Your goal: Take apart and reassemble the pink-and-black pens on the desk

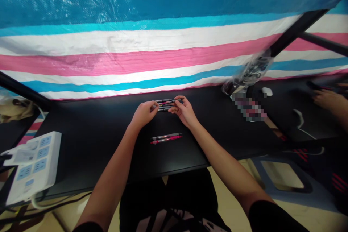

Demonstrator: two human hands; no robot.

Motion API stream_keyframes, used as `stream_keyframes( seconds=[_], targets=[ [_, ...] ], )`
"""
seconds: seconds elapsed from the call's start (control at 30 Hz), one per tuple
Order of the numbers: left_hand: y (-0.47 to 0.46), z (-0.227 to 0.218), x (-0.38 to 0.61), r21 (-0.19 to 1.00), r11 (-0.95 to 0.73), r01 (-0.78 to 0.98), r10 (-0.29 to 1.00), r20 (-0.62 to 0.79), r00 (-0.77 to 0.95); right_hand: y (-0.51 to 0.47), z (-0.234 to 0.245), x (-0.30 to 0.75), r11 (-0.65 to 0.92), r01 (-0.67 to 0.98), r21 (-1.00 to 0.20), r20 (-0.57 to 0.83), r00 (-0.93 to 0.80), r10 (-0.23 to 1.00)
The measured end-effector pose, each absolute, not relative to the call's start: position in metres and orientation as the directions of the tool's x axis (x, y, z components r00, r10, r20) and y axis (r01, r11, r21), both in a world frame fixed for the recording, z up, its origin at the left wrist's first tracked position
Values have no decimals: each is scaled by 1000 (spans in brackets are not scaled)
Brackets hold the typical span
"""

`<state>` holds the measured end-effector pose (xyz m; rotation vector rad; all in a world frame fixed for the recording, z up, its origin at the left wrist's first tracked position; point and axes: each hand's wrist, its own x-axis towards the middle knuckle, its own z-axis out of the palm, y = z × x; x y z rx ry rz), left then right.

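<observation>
Over the middle of the black table, my left hand (145, 113) and my right hand (186, 111) face each other a short gap apart. A dark pen (169, 103) spans the gap, one end pinched in my left fingertips and the other between my right thumb and forefinger. Several grey and black pens (164, 108) lie side by side just beneath and behind it, partly covered by my fingers. Closer to me, a grey-and-black pen (171, 135) lies alongside a pink-red pen (169, 139), both untouched.
At the left stands a white power strip (51, 152) with a plug and cable. A clear plastic bag (254, 70) sits at the back right, near a black frame post (296, 32). Another person's hand (330, 99) is at the far right, past a white mouse (267, 91).
</observation>
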<state>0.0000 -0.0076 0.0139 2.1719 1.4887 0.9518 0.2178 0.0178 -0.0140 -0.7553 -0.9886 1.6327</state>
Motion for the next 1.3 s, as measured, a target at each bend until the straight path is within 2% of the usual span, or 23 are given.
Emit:
stream_keyframes(
  seconds=[0.3,0.47,0.8,1.03,1.3],
  targets=[
    [-8,13,4,623,-430,653,896,385,222,15,-14,215,-189,-489,-852,-35,-307,951],
    [-9,13,4,675,-400,620,910,371,183,16,-15,216,-213,-498,-841,-55,-311,949],
    [-11,22,3,689,-361,628,926,346,152,11,-8,215,-166,-318,-933,-58,-323,945],
    [-9,16,-1,669,-394,630,914,354,197,14,-9,217,-149,-321,-935,-68,-249,966],
    [-7,13,-2,646,-423,635,901,373,221,13,-10,216,-150,-284,-947,-80,-243,967]
  ],
)
